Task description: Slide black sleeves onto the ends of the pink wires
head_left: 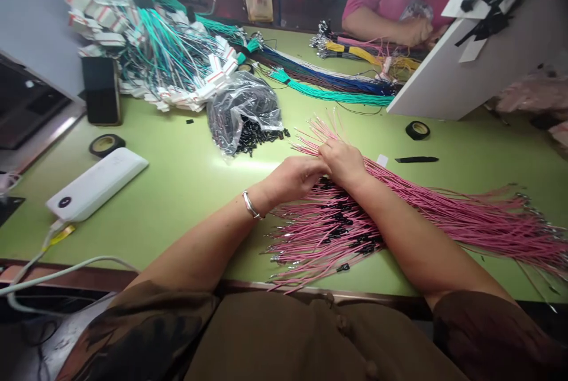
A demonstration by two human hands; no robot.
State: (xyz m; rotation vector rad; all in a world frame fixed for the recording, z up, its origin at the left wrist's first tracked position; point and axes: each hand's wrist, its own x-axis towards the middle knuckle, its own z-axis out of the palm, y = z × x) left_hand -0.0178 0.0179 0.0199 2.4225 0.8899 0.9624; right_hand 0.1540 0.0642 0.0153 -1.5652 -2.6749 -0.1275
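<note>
A long bundle of pink wires (426, 206) with metal terminals at its ends spreads across the table in front of me. My right hand (344, 162) is closed over the upper part of the bundle, near the fanned-out wire ends. Pressed against it, my left hand (306, 175) has its fingers pinched together; what they hold is hidden. Below both hands, several black clips (339, 221) sit on the nearer pink wires. A clear plastic bag (242, 103) lies beyond my left hand, with small black clips (252, 135) spilling from its mouth.
At left are a white power bank (97, 184) with its cable, black tape (107, 144) and a phone (101, 91). Teal wires with white connectors (168, 61) pile up behind. A white panel (448, 73) stands at right, near another tape roll (418, 129). A co-worker's hand (412, 31) is across the table.
</note>
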